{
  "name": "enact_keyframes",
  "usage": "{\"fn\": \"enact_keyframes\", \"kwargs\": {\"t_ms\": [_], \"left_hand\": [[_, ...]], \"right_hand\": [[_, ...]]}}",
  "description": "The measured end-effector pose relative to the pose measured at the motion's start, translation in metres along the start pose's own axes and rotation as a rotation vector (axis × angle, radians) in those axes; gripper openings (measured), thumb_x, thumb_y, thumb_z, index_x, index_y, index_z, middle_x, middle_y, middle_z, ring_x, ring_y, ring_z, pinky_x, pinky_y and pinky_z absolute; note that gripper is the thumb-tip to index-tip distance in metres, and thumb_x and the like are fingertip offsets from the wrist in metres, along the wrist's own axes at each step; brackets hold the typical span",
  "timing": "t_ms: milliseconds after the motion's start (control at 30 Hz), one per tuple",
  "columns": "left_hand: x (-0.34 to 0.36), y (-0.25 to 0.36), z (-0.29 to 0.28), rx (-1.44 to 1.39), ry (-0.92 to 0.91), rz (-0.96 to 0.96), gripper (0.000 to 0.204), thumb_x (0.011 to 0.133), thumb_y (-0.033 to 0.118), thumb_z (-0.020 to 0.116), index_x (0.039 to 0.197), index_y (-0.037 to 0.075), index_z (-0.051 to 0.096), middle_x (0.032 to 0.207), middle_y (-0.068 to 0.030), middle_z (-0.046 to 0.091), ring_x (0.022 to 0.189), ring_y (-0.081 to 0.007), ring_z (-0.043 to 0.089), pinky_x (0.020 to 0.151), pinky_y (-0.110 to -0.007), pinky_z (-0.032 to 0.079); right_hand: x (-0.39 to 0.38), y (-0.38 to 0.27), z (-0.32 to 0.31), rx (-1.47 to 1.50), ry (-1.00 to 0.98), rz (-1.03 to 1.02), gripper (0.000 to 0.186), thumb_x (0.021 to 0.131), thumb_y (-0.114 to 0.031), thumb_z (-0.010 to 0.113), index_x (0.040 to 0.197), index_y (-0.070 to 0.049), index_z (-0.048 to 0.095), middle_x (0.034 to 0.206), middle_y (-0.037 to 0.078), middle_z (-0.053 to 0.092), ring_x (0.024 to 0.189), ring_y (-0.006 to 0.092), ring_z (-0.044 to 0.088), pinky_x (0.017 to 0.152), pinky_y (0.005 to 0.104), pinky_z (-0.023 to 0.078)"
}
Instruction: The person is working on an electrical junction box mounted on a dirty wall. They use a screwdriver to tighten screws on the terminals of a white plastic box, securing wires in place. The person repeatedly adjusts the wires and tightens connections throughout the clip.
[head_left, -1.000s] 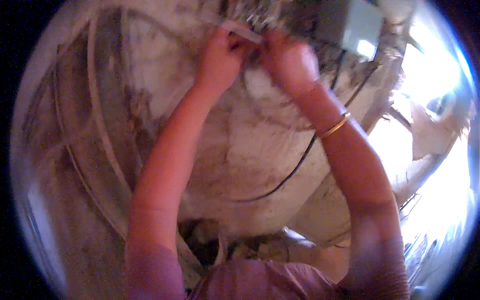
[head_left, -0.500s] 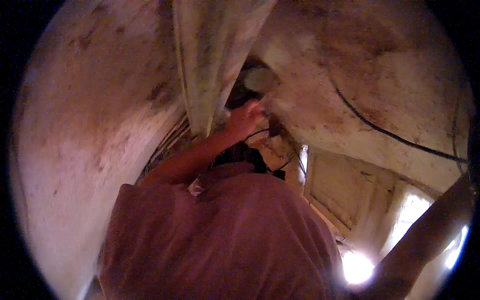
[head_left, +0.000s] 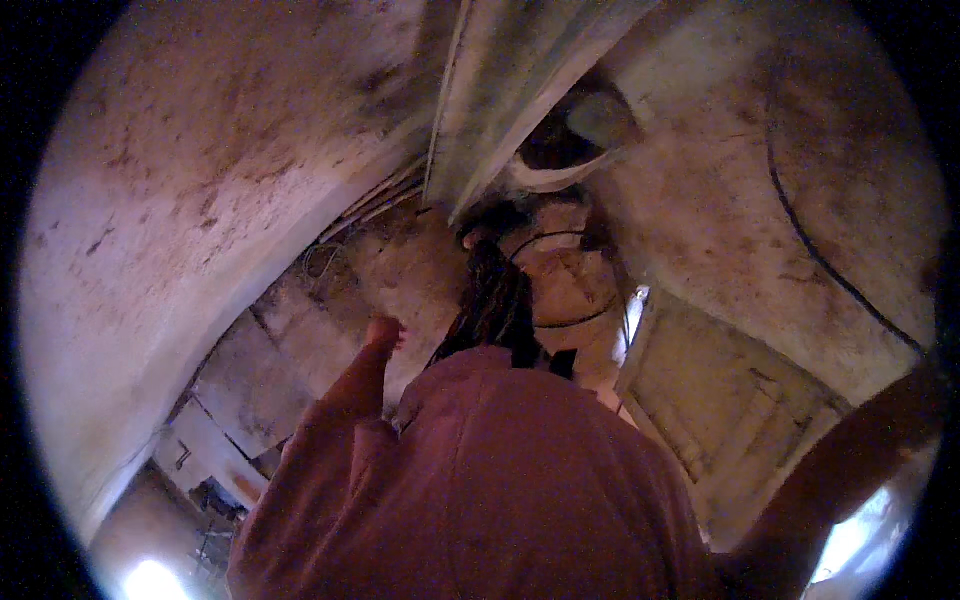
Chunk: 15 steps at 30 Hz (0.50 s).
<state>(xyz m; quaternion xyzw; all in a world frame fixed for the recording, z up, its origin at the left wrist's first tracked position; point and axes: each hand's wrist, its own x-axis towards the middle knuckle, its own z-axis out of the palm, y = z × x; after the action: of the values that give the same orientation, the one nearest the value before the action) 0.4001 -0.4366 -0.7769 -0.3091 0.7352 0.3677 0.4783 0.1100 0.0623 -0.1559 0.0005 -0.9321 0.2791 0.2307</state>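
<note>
My left hand (head_left: pixel 385 333) hangs beside my body, over the worn floor (head_left: pixel 400 255). Its fingers are small and blurred but look loosely apart, and nothing shows in them. On the other side my right forearm (head_left: pixel 850 465) is raised toward the right rim, along the stained wall (head_left: pixel 700 200). The right hand is lost past the dark edge of the picture, so whatever it touches is hidden. A black cable (head_left: pixel 825 262) runs down that wall toward the forearm.
A pale upright post or frame (head_left: pixel 510 100) stands ahead, with a dark rounded hollow (head_left: pixel 560 140) beside it. Thin poles (head_left: pixel 385 195) lie at the left wall's foot. A wooden door (head_left: pixel 720 380) is at the right. A dark cable (head_left: pixel 575 322) loops across the floor.
My left hand has dropped from in front of the post, down and left to my side. The view has swung, showing more floor on the left. My right arm stays raised.
</note>
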Motion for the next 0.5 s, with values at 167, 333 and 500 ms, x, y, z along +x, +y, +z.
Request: {"fn": "enact_keyframes", "kwargs": {"t_ms": [167, 333, 500], "left_hand": [[-0.032, 0.077, 0.029, 0.071, 0.041, 0.192, 0.016, 0.082, 0.018, 0.053, 0.083, 0.006, 0.063, 0.073, -0.0104, 0.063, 0.061, -0.0225, 0.061, 0.054, -0.036, 0.050], [-0.031, 0.215, 0.009, 0.160, 0.112, 0.566, 0.018, 0.078, 0.019, 0.055, 0.079, 0.003, 0.064, 0.072, -0.0134, 0.063, 0.067, -0.0268, 0.061, 0.061, -0.038, 0.050], [-0.033, 0.284, -0.042, 0.249, 0.153, 0.699, 0.025, 0.081, 0.026, 0.054, 0.083, 0.003, 0.063, 0.073, -0.0113, 0.062, 0.065, -0.0232, 0.060, 0.061, -0.036, 0.049]], "right_hand": [[-0.110, 0.041, 0.064, 0.356, -0.373, 0.735, 0.019, 0.085, -0.025, 0.052, 0.078, -0.009, 0.057, 0.056, 0.002, 0.052, 0.044, 0.0121, 0.050, 0.041, 0.0273, 0.041], [-0.271, 0.068, 0.095, 0.726, -0.397, 1.174, 0.015, 0.081, -0.022, 0.060, 0.083, -0.008, 0.054, 0.059, 0.001, 0.052, 0.048, 0.0112, 0.049, 0.044, 0.0239, 0.039], [-0.306, 0.062, 0.108, 0.843, -0.474, 0.951, 0.023, 0.079, -0.019, 0.062, 0.095, -0.006, 0.054, 0.066, 0.000, 0.054, 0.054, 0.0098, 0.049, 0.049, 0.0231, 0.041]]}}
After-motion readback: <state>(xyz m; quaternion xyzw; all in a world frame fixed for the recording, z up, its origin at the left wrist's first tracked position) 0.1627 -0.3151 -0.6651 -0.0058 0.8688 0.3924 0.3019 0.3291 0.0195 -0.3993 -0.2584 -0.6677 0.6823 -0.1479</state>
